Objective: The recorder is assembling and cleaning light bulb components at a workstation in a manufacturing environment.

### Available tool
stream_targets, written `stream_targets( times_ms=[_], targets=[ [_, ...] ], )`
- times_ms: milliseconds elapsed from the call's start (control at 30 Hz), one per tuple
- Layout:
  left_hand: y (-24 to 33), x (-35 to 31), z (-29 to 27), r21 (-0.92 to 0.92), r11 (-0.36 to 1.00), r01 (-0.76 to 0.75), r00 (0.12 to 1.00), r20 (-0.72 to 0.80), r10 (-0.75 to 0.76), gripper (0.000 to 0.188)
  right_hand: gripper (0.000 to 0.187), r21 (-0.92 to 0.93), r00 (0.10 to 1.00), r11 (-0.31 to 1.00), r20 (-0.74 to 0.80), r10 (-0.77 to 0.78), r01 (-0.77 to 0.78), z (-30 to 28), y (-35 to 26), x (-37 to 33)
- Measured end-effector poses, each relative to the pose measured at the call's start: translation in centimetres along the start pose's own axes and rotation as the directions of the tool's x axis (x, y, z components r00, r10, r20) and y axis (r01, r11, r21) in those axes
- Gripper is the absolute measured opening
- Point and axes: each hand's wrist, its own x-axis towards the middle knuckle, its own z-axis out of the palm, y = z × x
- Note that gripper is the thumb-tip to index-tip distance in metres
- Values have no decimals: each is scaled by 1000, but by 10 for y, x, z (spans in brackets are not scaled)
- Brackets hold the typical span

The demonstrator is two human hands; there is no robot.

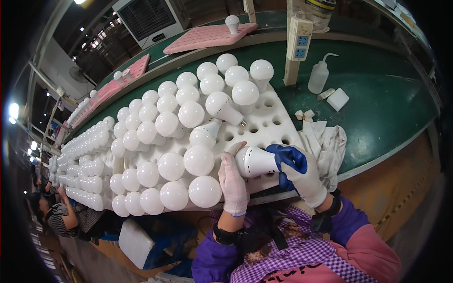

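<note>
A white light bulb point(257, 162) lies sideways between my two gloved hands, above the near right part of a white foam tray point(278, 113). My left hand point(234, 181), in a pale glove, is closed round its rounded end. The blue-coated fingers of my right hand point(297, 172) wrap the base end and hide it. Just beyond my hands, one bulb point(224, 108) leans with its screw base exposed, and another bulb point(205, 134) lies tilted beside it. Upright bulbs point(172, 166) fill the tray's holes to the left, with several bare holes on the right.
On the green table point(377, 118) stand a squeeze bottle point(318, 77) and a small white block point(338, 99). A crumpled white cloth point(325, 146) lies right of the tray. A socket post point(298, 47) rises behind. Pink foam trays point(207, 37) lie farther back. Another person point(61, 214) sits at far left.
</note>
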Motion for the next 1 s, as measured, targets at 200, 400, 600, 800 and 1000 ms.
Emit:
stream_targets(
  times_ms=[200,400,600,800,1000],
  targets=[
    [8,0,-5,50,988,143,979,143,-149,45,28,-29,1000,999,0,-23,23,0,1,-1],
    [4,-10,-6,-72,997,19,969,245,-1,70,27,73,994,992,21,103,-104,-4,-2,1],
    [0,-9,-10,-191,982,-4,978,205,43,71,34,40,997,997,10,-72,71,5,14,-8],
    [4,-5,-3,-251,964,88,995,71,-72,57,37,-274,944,904,52,-327,328,5,19,-9],
    [3,-8,-9,-274,955,110,969,243,-42,60,22,72,986,984,-17,163,-162,-3,-12,12]
  ],
)
